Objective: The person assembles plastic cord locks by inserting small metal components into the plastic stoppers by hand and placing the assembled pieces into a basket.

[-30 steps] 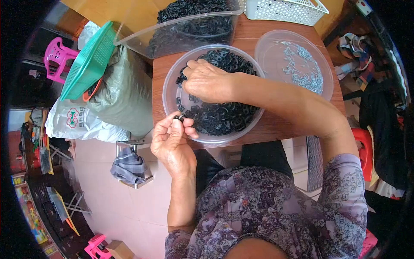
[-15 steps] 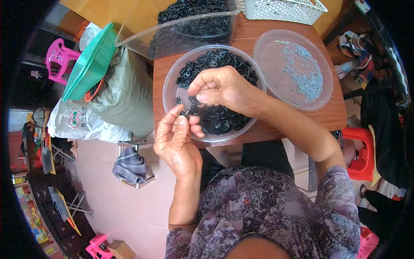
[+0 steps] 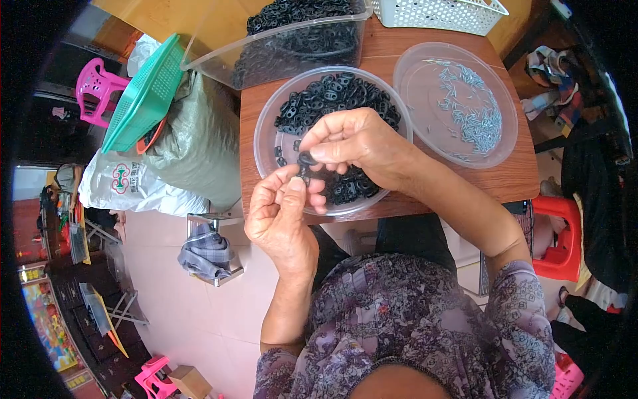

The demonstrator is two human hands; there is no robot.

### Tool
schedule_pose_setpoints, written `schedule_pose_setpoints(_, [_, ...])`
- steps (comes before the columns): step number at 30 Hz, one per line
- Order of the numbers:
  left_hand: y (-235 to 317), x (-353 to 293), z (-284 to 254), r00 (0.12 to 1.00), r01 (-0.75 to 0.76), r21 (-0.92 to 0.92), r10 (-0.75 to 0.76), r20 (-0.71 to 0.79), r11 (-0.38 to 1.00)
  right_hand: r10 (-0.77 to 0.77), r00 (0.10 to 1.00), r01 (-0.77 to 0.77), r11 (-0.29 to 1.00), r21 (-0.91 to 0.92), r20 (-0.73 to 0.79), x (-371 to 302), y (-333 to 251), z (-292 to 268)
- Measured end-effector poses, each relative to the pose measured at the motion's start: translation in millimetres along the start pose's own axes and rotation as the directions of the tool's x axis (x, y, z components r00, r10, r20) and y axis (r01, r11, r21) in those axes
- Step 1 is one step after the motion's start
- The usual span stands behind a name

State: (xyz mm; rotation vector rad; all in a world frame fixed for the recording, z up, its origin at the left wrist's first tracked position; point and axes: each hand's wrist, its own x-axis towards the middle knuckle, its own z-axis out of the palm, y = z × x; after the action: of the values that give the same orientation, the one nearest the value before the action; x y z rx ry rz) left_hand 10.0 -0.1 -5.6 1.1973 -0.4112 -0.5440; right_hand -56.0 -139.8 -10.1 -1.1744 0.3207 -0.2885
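My left hand [image 3: 284, 223] pinches a small black plastic piece [image 3: 304, 174] between thumb and fingertips, palm turned up. Just above it, my right hand [image 3: 364, 145] holds a second black plastic piece [image 3: 306, 158] between thumb and forefinger. The two pieces meet or nearly meet; contact is too small to make out. Both hands are over the near left part of a clear round tub [image 3: 271, 147]. Many loose black oval pieces with holes [image 3: 332, 100] lie in the tub, partly hidden by my right hand. To its right, small silvery-blue pins [image 3: 477, 123] lie scattered in a shallow clear round lid [image 3: 425, 136].
Behind the tub stands a clear bin [image 3: 212, 58] of black pieces on the wooden table [image 3: 389, 52]. A white perforated basket [image 3: 444, 16] is at the back right. Green baskets [image 3: 141, 100] and a large sack [image 3: 196, 143] flank the table's left; a red stool [image 3: 568, 239] is right.
My right hand has come down toward my left, bringing its black piece to the one in my left hand. Both hands have moved slightly right in the picture.
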Motion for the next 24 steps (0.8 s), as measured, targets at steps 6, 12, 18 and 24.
schedule_pose_setpoints(6, [-2.3,-1.8,0.6,1.0,-0.024,0.048,0.024,-0.001,0.999,-0.015,1.0,0.015,1.0,-0.021,-0.013,-3.9,-0.1,3.4])
schedule_pose_setpoints(12, [-4.6,-3.8,2.0,0.999,-0.054,0.092,0.054,-0.005,0.994,-0.033,0.999,0.032,0.999,-0.042,-0.023,-4.9,3.4,4.2])
schedule_pose_setpoints(18, [-6.5,-4.3,2.8,0.997,-0.072,0.065,0.072,-0.009,0.995,0.002,0.999,-0.002,1.0,-0.005,-0.044,-5.7,5.2,3.9])
schedule_pose_setpoints(24, [-7.2,-4.1,2.1,0.997,-0.073,0.01,0.073,-0.005,0.997,0.088,0.996,-0.086,0.991,0.099,-0.019,-5.5,4.8,2.1])
